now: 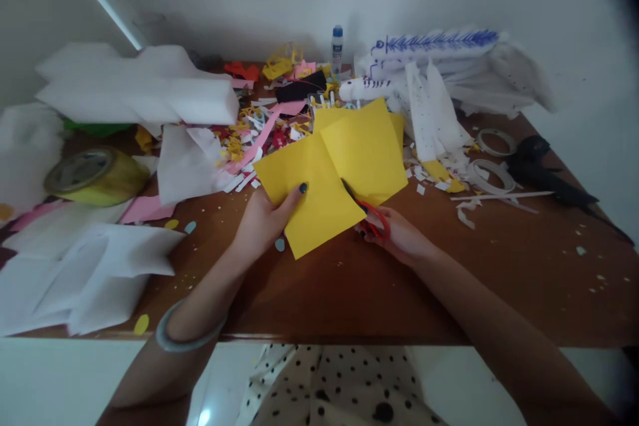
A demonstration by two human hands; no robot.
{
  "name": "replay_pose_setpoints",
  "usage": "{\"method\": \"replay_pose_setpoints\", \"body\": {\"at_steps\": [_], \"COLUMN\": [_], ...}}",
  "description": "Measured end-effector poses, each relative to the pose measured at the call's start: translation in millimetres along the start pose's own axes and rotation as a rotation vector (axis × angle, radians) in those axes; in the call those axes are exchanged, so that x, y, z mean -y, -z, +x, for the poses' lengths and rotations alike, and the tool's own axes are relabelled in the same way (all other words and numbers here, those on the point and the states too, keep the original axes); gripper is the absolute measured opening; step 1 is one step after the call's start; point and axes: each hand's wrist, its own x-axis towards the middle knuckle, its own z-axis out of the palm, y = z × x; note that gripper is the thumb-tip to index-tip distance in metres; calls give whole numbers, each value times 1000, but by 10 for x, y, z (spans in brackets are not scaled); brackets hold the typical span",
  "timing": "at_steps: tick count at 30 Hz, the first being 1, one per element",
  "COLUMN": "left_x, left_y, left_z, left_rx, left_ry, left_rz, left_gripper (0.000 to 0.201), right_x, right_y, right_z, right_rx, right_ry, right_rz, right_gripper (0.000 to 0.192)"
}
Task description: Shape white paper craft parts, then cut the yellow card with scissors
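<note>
Here the yellow paper [319, 180] is pinched by the left hand [262, 223]; red-handled scissors [372, 216] are gripped, seemingly mid-cut, by the right hand [399, 236], near the tabletop [349, 293] edge.

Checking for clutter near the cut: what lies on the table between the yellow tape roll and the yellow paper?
In the head view, white paper sheets, pink strips and small scraps lie between the yellow tape roll and yellow paper.

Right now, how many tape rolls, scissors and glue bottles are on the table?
Tape rolls: 3, one yellow, two white
Scissors: 1, red-handled, in the right hand
Glue bottles: 1
Total: 5
</note>
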Motion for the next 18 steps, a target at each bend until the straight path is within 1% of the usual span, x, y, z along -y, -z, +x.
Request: {"method": "replay_pose_setpoints", "body": {"at_steps": [3, 8, 11, 15, 18], "left_x": [-14, -40, -35, -13, -7], "left_y": [-6, -33, -35, -29, -37], "left_z": [-19, -48, -42, -29, -33], "left_rx": [9, -23, -17, 1, 4], "left_ry": [-19, -33, -36, -31, -27], "left_rz": [11, 20, 25, 36, 26], "left_gripper": [51, 53, 55, 49, 49], "right_x": [4, -13, -48, -89, -84], "right_y": [-28, -62, -58, -34, -17], "right_z": [-11, -22, -6, 23, 32], "right_rx": [-5, -27, -29, -3, -6], "right_ry": [-1, -21, -8, -3, -12], "right_rz": [29, 48, 48, 99, 125], "right_gripper": [36, 38, 37, 36, 36]}}
